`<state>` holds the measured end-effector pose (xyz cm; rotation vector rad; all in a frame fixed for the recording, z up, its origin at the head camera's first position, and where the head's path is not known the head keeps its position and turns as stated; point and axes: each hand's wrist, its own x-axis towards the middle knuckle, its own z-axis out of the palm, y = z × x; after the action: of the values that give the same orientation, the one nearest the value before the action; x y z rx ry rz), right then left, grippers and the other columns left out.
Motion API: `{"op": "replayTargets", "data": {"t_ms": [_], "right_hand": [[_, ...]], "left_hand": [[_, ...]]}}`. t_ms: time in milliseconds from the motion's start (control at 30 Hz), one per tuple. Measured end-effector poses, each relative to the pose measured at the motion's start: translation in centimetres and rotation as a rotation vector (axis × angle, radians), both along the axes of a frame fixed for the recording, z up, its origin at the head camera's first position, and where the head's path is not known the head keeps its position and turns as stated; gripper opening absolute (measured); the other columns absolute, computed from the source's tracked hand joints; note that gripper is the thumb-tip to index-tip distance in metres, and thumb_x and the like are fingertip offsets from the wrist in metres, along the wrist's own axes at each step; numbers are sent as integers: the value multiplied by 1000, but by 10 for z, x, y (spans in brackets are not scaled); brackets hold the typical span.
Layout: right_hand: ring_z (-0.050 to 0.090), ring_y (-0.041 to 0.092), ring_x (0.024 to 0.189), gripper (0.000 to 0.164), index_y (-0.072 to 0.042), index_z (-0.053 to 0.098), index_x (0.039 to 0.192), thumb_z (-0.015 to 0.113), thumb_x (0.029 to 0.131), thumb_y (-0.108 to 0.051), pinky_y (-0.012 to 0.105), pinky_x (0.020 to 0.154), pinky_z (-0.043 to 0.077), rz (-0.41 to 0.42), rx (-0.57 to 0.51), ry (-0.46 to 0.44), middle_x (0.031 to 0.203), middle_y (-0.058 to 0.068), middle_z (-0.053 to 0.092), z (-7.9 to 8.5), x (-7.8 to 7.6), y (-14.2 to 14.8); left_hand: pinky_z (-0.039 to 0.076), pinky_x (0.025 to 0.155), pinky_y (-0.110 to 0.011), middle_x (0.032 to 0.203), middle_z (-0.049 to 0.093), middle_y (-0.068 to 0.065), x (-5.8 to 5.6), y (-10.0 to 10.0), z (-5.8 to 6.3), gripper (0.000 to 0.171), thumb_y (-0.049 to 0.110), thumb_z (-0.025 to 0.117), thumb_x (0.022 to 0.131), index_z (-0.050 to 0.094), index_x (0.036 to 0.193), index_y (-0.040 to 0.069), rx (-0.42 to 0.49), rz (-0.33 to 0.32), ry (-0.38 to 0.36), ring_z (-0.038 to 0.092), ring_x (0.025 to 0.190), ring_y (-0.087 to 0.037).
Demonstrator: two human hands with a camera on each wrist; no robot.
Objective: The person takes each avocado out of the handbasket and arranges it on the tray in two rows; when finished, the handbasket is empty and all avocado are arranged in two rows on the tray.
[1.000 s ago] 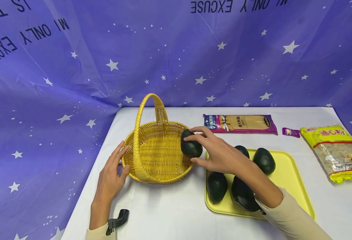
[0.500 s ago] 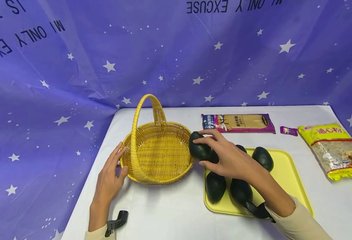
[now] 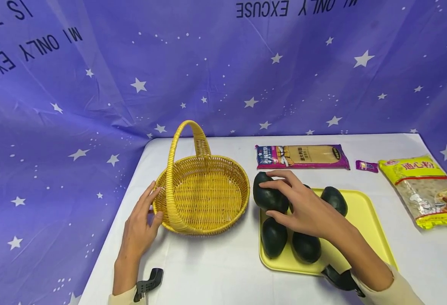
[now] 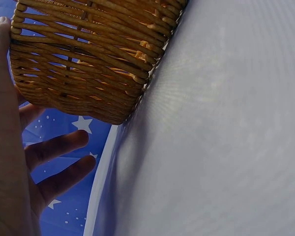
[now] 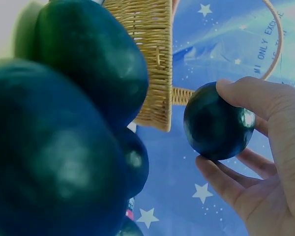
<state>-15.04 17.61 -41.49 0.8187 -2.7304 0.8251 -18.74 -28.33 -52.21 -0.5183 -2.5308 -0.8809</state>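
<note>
My right hand (image 3: 303, 205) pinches a dark green avocado (image 3: 263, 189) between thumb and fingers, above the back left corner of the yellow tray (image 3: 364, 228). In the right wrist view this avocado (image 5: 217, 125) hangs apart from the others. Several more avocados (image 3: 274, 238) lie on the tray, some partly hidden behind my right hand. A yellow wicker basket (image 3: 208, 231) with a tall handle stands to the left; nothing shows inside it. My left hand (image 3: 139, 226) touches the basket's left side, fingers spread. In the left wrist view, two fingers stretch out clear of the basket wall (image 4: 88, 59).
Behind the tray lies a long pack of noodles (image 3: 303, 156). A small purple packet (image 3: 366, 166) is beside it, and a yellow-topped bag of pasta (image 3: 423, 192) lies at the right. A purple starry cloth (image 3: 223, 67) hangs behind the white table (image 3: 208, 271).
My right hand has moved right and toward me with the avocado, from the basket's right rim to above the tray. The left hand has stayed at the basket.
</note>
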Motion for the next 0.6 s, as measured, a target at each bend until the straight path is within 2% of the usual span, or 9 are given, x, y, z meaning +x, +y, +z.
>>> {"op": "replayTargets", "data": {"t_ms": [200,400,600], "right_hand": [[68,20,117,69,-26,59,149,90,88,-27,37,78,62,-14,-3,32,158,6,47,-6,8,11],[68,22,118,72,-29,59,150,92,86,-24,43,81,63,-49,-14,40,157,4,48,-11,15,21],[63,23,128,73,-31,61,148,95,83,-25,48,89,62,-96,-8,52,156,4,49,-14,21,31]], "left_hand": [[59,82,-58,174,37,3,0,1,0,62,55,46,112,47,165,24,-1,-1,0,68,109,-28],[59,84,-56,174,37,2,0,-1,0,61,54,47,112,47,165,24,0,0,-8,67,117,-29],[58,88,-43,173,39,-3,-1,-4,-3,61,54,47,112,46,165,25,3,3,-3,62,131,-30]]}}
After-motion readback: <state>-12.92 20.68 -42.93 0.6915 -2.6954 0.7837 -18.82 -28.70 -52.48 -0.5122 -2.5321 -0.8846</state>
